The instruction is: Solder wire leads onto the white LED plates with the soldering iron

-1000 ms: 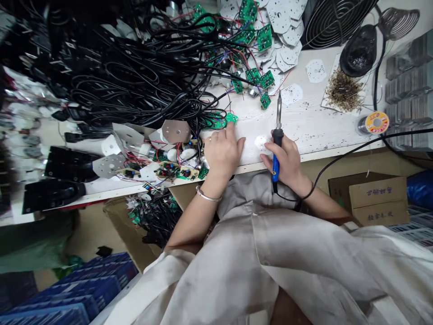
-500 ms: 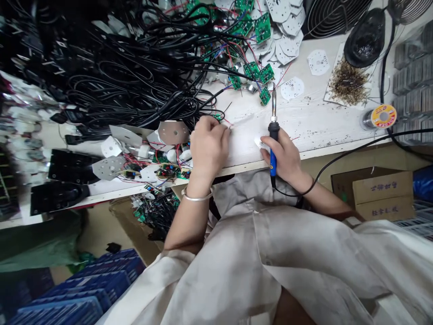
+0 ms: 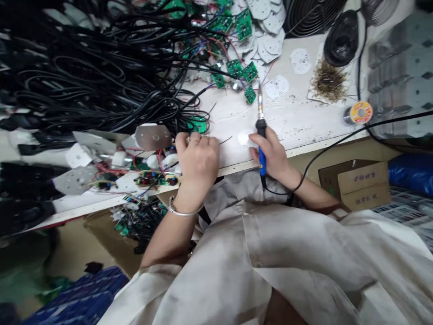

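Observation:
My left hand [image 3: 198, 162], with a metal bangle at the wrist, has its fingers curled together at the white table's [image 3: 297, 119] front edge. A small green circuit board [image 3: 199, 125] lies just beyond the fingertips, and a thin dark wire [image 3: 225, 141] runs out from under them. My right hand [image 3: 272, 158] grips a blue-and-black soldering iron [image 3: 261, 135] like a pen, its metal tip pointing away from me. Under these fingers lies a small white piece [image 3: 243, 138], partly hidden.
A dense mass of black cables [image 3: 101, 76] fills the left. Wired green boards [image 3: 243, 25], white perforated plates [image 3: 267, 27] and a metal disc [image 3: 153, 137] lie around. Further right are brown shavings [image 3: 328, 81], a solder spool [image 3: 360, 113] and a cardboard box [image 3: 355, 183] below.
The whole scene has shifted left and tilted as my head moved. My left hand has pulled back from the wire ends, showing the green board. My right hand still grips the iron.

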The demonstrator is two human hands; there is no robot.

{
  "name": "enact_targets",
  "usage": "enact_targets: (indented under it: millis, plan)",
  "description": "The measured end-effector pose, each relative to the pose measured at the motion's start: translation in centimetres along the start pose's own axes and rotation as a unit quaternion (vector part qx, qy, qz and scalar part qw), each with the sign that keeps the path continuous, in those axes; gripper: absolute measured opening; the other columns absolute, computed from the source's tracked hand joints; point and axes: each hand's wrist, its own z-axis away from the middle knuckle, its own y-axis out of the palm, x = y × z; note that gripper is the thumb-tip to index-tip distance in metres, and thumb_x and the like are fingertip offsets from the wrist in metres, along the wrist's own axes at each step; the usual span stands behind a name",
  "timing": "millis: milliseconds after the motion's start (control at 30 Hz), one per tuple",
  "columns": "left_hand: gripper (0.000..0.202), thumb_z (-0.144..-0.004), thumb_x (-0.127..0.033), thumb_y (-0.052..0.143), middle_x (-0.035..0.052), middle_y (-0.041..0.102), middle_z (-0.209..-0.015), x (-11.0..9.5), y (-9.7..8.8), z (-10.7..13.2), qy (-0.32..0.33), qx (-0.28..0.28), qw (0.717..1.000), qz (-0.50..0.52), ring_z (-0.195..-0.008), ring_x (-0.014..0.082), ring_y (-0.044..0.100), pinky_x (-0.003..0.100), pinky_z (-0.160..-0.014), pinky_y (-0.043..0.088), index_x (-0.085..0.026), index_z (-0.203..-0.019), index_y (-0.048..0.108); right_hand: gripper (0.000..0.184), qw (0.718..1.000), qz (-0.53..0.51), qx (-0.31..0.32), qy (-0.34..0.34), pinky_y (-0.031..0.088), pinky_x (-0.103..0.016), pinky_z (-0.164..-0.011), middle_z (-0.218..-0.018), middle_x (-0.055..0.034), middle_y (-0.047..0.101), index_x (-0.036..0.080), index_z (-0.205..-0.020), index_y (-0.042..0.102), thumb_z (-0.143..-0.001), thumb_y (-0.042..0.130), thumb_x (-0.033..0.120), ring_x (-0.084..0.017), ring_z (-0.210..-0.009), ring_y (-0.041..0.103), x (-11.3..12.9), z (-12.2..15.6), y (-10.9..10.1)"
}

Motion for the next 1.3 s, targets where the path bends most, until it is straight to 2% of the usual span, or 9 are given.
enact_targets:
  millis: [133, 300, 533, 600, 700, 767, 867, 1033, 1300]
  plan:
    - [0.025, -0.096, -0.018, 0.047, 0.0085, 0.069, -0.077, 0.6, 0.4, 0.7, 0.053, -0.040, 0.998, 0.022, -0.089, 0.0286, 0.060, 0.058, -0.098, 0.038, -0.021, -0.089, 0.071, 0.039, 0.998, -0.003, 0.057, -0.006, 0.060, -0.026, -0.078, -0.141, -0.0027, 0.056, 0.036, -0.136, 0.052, -0.100, 0.042, 0.023, -0.019, -0.117, 0.065, 0.5, -0.3, -0.1]
    - [0.019, -0.099, -0.031, 0.055, 0.0030, 0.074, -0.088, 0.7, -0.4, 1.8, 0.096, -0.073, 0.990, 0.066, -0.093, 0.0236, 0.062, 0.051, -0.100, 0.037, -0.026, -0.100, 0.074, 0.040, 0.999, -0.013, 0.045, -0.015, 0.060, -0.027, -0.082, -0.141, -0.0057, 0.057, 0.033, -0.139, 0.050, -0.101, 0.043, 0.022, -0.020, -0.122, 0.064, 2.2, -1.2, 1.0]
    - [0.015, -0.098, -0.033, 0.062, -0.0003, 0.073, -0.080, 0.6, 1.6, 1.4, 0.066, -0.152, 0.982, 0.086, -0.087, 0.0215, 0.062, 0.048, -0.098, 0.035, -0.027, -0.091, 0.074, 0.029, 0.989, -0.025, -0.115, -0.088, 0.063, -0.034, -0.082, -0.105, -0.0062, 0.075, 0.027, -0.122, 0.061, -0.102, 0.047, 0.042, -0.019, -0.097, 0.073, 0.3, -0.5, -0.9]
    - [0.011, -0.096, -0.031, 0.065, 0.0004, 0.072, -0.079, 0.7, 2.0, 1.2, 0.059, -0.173, 0.978, 0.102, -0.085, 0.0217, 0.062, 0.047, -0.095, 0.036, -0.026, -0.092, 0.074, 0.039, 0.977, -0.023, -0.206, -0.046, 0.063, -0.036, -0.075, -0.092, -0.0048, 0.075, 0.026, -0.120, 0.064, -0.102, 0.042, 0.052, -0.019, -0.083, 0.073, -1.8, -0.6, -2.7]
    - [0.008, -0.094, -0.029, 0.067, 0.0022, 0.071, -0.079, 1.0, 2.1, 1.0, 0.072, -0.183, 0.977, 0.082, -0.084, 0.0232, 0.062, 0.046, -0.091, 0.037, -0.024, -0.090, 0.072, 0.044, 0.938, -0.062, -0.322, 0.114, 0.060, -0.033, -0.063, -0.076, -0.0005, 0.069, 0.025, -0.114, 0.068, -0.100, 0.044, 0.059, -0.014, -0.061, 0.067, -5.1, -1.2, -5.2]
    - [0.008, -0.093, -0.028, 0.067, 0.0027, 0.070, -0.077, 1.1, 2.0, 0.9, 0.083, -0.178, 0.979, 0.054, -0.083, 0.0242, 0.061, 0.046, -0.088, 0.038, -0.024, -0.088, 0.071, 0.042, 0.908, -0.077, -0.363, 0.194, 0.056, -0.031, -0.057, -0.068, 0.0031, 0.064, 0.023, -0.107, 0.069, -0.098, 0.051, 0.059, -0.010, -0.051, 0.061, -6.8, -1.9, -6.3]
    - [0.007, -0.091, -0.028, 0.067, 0.0037, 0.070, -0.079, 1.0, 1.9, 0.6, 0.095, -0.174, 0.980, 0.031, -0.087, 0.0261, 0.063, 0.048, -0.089, 0.039, -0.024, -0.087, 0.069, 0.048, 0.884, -0.077, -0.405, 0.221, 0.051, -0.028, -0.049, -0.058, 0.0070, 0.057, 0.020, -0.098, 0.069, -0.093, 0.054, 0.065, -0.008, -0.042, 0.053, -8.2, -3.0, -6.9]
    - [0.008, -0.092, -0.022, 0.061, 0.0063, 0.074, -0.121, 0.7, 2.3, -0.3, 0.145, -0.097, 0.978, 0.113, -0.119, 0.0282, 0.066, 0.051, -0.104, 0.045, -0.022, -0.091, 0.069, 0.052, 0.878, -0.073, -0.411, 0.233, 0.049, -0.027, -0.049, -0.058, 0.0075, 0.055, 0.019, -0.097, 0.067, -0.093, 0.051, 0.068, -0.007, -0.041, 0.051, -8.6, -3.4, -6.6]
    - [0.016, -0.096, -0.020, 0.055, 0.0085, 0.078, -0.108, 0.6, 3.0, -0.2, 0.140, -0.089, 0.981, 0.103, -0.104, 0.0243, 0.072, 0.040, -0.090, 0.059, -0.019, -0.094, 0.071, 0.047, 0.888, -0.070, -0.371, 0.265, 0.054, -0.029, -0.057, -0.061, 0.0078, 0.054, 0.020, -0.104, 0.065, -0.096, 0.047, 0.063, -0.008, -0.046, 0.054, -9.0, -2.9, -6.6]
